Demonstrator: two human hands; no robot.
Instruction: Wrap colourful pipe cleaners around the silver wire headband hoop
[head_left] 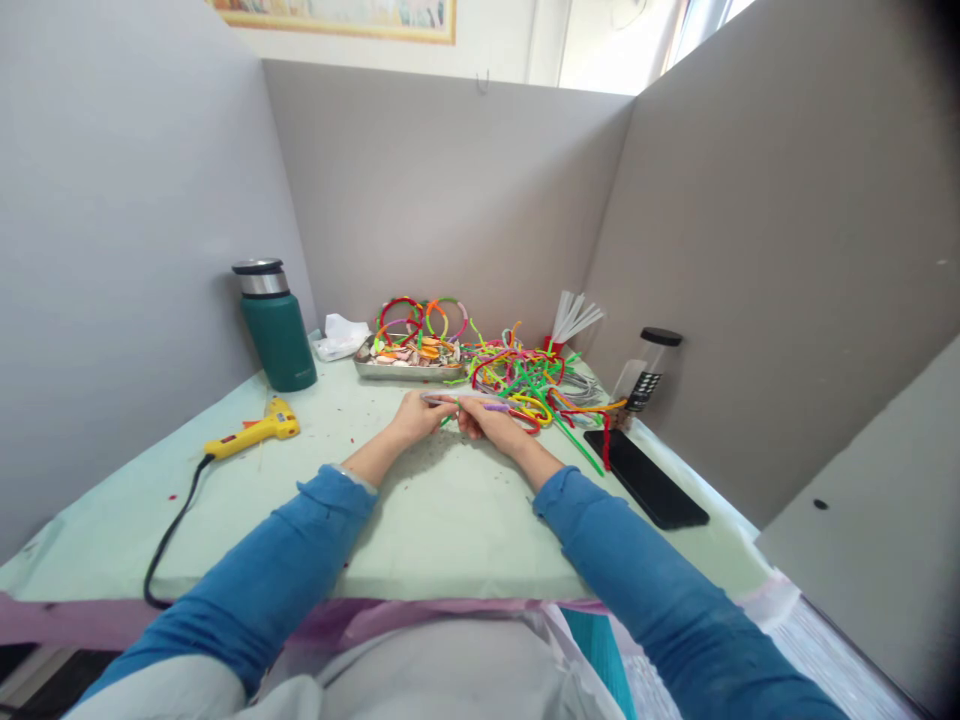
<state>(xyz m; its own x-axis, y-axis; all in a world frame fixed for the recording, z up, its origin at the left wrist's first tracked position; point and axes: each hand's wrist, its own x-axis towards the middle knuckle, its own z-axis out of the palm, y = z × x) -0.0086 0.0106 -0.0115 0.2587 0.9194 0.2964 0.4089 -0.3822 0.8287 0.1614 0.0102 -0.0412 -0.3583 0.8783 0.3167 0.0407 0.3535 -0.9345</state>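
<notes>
Two hands near mid-desk (450, 520). Left hand (416, 418) and right hand (487, 418) close together, fingers pinching a pale fuzzy strand (441, 398) between them. Metal tray (409, 372) and tangled pipe cleaners (517, 368) beyond; yellow glue gun (255, 434) left, black phone (652, 485) right.

green flask (279, 342), black phone (657, 484) near black-lidded bottle (648, 372)

a slender pale piece (445, 398), with purple and green parts, sits nearly level above the table (450, 530).
</notes>
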